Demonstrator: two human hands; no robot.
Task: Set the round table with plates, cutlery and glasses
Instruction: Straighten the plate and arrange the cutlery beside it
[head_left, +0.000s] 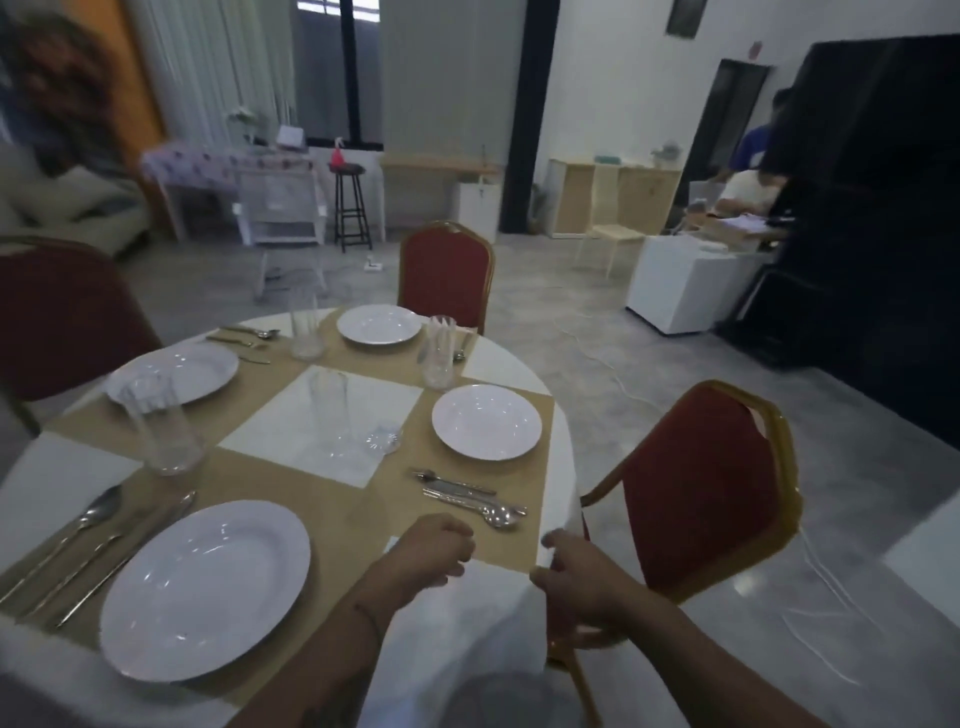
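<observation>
Round table (519, 364), lower left, white-clothed: tan placemats (322, 499) under four plates (205, 590), glasses (438, 358), cutlery (467, 496) (white square bare mid-table).

white plates (205, 590) (487, 422) (378, 323) (174, 371) ×4 | clear glasses (161, 431) (330, 415) (304, 327) (439, 358) ×4 upright, a fifth blurred shape unsure | cutlery groups (98, 540) (467, 493) (244, 338) ×4, far one partly hidden | tan placemats (332, 499) ×4 | red chairs (447, 270) (701, 499) (62, 317) ×3

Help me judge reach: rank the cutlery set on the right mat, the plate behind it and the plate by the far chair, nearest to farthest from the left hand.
1. Cutlery set, just ahead of the left hand, slightly right.
2. Right plate, beyond that cutlery.
3. Far plate, opposite side, by the far chair.
</observation>
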